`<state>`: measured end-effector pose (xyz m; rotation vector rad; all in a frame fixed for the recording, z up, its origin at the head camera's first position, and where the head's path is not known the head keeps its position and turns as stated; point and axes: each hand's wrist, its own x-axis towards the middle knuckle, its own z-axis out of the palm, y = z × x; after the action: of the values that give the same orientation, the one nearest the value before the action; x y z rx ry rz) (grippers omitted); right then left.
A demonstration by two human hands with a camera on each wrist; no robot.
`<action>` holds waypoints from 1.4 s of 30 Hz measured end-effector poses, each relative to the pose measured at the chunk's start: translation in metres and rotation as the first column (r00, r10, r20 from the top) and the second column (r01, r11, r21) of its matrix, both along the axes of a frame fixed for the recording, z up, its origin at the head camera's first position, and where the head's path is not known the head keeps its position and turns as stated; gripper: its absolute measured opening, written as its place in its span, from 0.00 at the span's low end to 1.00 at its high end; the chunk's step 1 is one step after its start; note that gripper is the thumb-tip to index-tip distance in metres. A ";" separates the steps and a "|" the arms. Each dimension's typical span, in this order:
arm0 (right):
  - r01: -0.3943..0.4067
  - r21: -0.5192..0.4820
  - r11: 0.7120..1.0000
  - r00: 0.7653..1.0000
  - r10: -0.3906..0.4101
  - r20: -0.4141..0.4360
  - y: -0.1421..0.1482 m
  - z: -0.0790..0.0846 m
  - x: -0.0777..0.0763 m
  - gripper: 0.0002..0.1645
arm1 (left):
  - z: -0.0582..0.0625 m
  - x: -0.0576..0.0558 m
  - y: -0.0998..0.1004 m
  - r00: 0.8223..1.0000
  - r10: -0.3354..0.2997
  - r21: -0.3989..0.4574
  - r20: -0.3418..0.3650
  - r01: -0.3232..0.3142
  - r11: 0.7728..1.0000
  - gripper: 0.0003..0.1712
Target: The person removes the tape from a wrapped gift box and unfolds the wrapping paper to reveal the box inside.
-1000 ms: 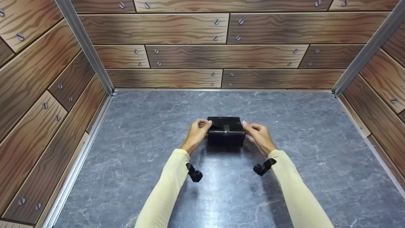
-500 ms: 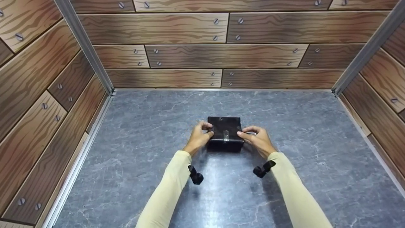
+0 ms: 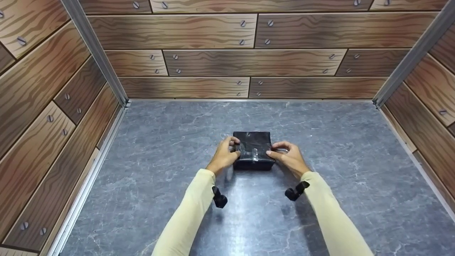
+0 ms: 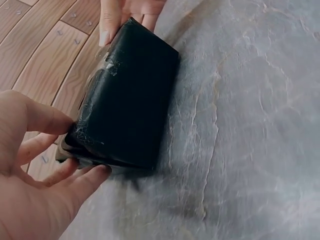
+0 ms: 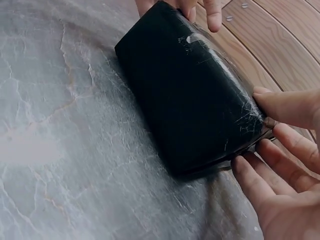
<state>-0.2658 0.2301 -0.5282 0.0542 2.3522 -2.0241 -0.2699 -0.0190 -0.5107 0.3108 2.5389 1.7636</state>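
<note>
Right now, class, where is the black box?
In the head view, the black box is just right of and below centre, between the left hand and the right hand at its opposite ends, with the grey marbled surface beneath.

Glossy, creased, plastic-looking black box (image 3: 251, 149)

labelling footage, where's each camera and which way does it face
Head: on the head, facing forward and down at the box; sleeves, left hand, right hand show.
Left wrist: worn there, facing the box; left hand near, right beyond.
Right wrist: worn there, facing the box; right hand near, left beyond.
Wrist views share the box and hands.
</note>
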 end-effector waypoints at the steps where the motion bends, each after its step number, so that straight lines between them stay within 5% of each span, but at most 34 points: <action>1: 0.002 0.014 1.000 1.000 -0.002 -0.002 0.000 0.001 0.000 0.25 | 0.001 0.000 0.000 1.000 0.004 -0.043 -0.013 -0.005 0.999 0.22; 8: -0.001 0.111 0.994 0.999 0.004 -0.032 0.003 0.005 0.000 0.24 | 0.008 0.000 0.001 0.998 0.006 -0.284 -0.068 -0.025 0.959 0.21; 14: 0.064 0.279 0.958 0.985 -0.017 -0.171 -0.001 0.009 -0.005 0.15 | 0.011 0.001 0.005 0.988 -0.072 -0.386 -0.138 0.013 0.923 0.22; 23: 0.082 0.464 0.882 0.932 0.098 -0.349 -0.011 0.012 -0.008 0.11 | 0.008 0.002 0.012 0.961 -0.231 -0.503 -0.154 0.125 0.855 0.27; 29: 0.122 0.530 0.839 0.900 0.131 -0.415 -0.015 0.012 -0.008 0.09 | 0.005 0.000 0.014 0.959 -0.248 -0.559 -0.133 0.134 0.818 0.27; 34: 0.142 0.550 0.823 0.879 0.151 -0.453 -0.014 0.011 -0.008 0.08 | 0.005 -0.001 0.014 0.959 -0.258 -0.568 -0.119 0.147 0.810 0.27; 42: 0.168 0.580 0.797 0.870 0.157 -0.468 -0.015 0.011 -0.007 0.05 | 0.008 0.000 0.016 0.952 -0.275 -0.608 -0.136 0.139 0.781 0.28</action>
<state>-0.2729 0.2154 -0.5172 -0.5079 3.2297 -1.2796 -0.2694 -0.0034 -0.5029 0.7450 2.8947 0.8205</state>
